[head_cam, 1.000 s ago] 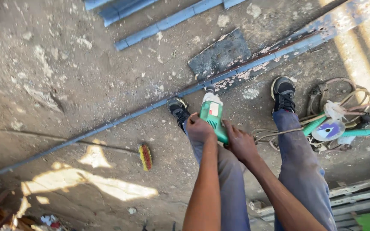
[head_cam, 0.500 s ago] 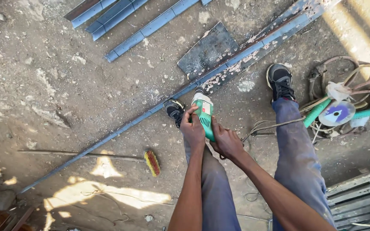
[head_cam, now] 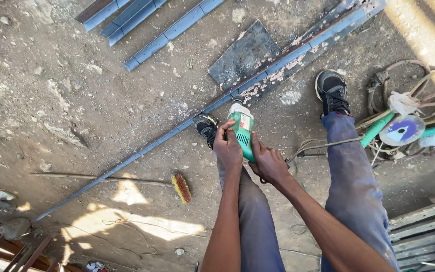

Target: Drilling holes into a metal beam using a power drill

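I stand over a long blue steel bar (head_cam: 142, 151) that lies diagonally across the dirt floor. Both hands grip a green power tool (head_cam: 242, 128) pointed down at the bar near my left shoe (head_cam: 206, 127). My left hand (head_cam: 227, 148) wraps the tool's left side; my right hand (head_cam: 269, 162) holds its rear from the right. The tool's grey head (head_cam: 237, 107) sits at the bar. My right shoe (head_cam: 332, 90) stands beyond the bar, to the right.
A flat dark metal plate (head_cam: 245, 53) lies beside the bar. Blue bars (head_cam: 142, 20) lie at top left. Coiled cables, a cutting disc (head_cam: 403, 130) and a green-handled tool are at right. A wire brush (head_cam: 180, 187) lies on the floor. Metal slats (head_cam: 424, 231) are at bottom right.
The view has shifted, so the bar and tool sit higher and further right in frame. Both hands keep their grip on the green tool, which stays at the bar by my left shoe.
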